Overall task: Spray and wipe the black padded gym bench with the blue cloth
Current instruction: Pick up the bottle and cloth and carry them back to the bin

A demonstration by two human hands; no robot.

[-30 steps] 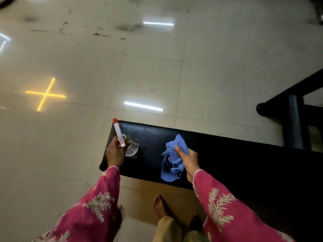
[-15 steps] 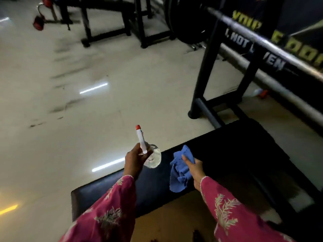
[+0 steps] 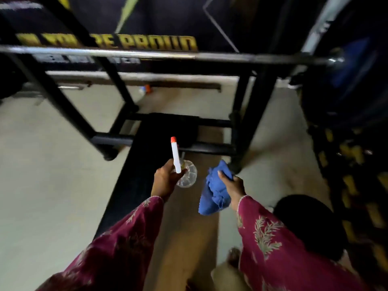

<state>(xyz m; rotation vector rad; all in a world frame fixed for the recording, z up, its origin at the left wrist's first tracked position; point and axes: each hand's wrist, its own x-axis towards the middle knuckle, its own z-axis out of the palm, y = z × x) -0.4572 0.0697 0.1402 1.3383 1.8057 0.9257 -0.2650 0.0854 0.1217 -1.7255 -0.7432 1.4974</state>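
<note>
The black padded bench [image 3: 144, 164] runs away from me, from lower left toward the rack at centre. My left hand [image 3: 164, 181] grips a clear spray bottle [image 3: 186, 175] with a white, red-tipped nozzle pointing up, held over the bench's right side. My right hand [image 3: 233, 187] clutches the bunched blue cloth [image 3: 214, 194], which hangs in the air to the right of the bench, above the floor. Both arms wear pink patterned sleeves. The picture is motion-blurred.
A black steel rack [image 3: 117, 135] with a long barbell [image 3: 147, 54] crosses the far end of the bench. A dark round object [image 3: 304, 223] lies on the floor at right. Yellow-and-black matting [image 3: 352, 175] runs along the right edge. A small bottle [image 3: 144, 89] lies under the bar.
The view has swung right and up along the bench toward the rack. Both hands lifted off the pad; the cloth no longer rests on the bench.
</note>
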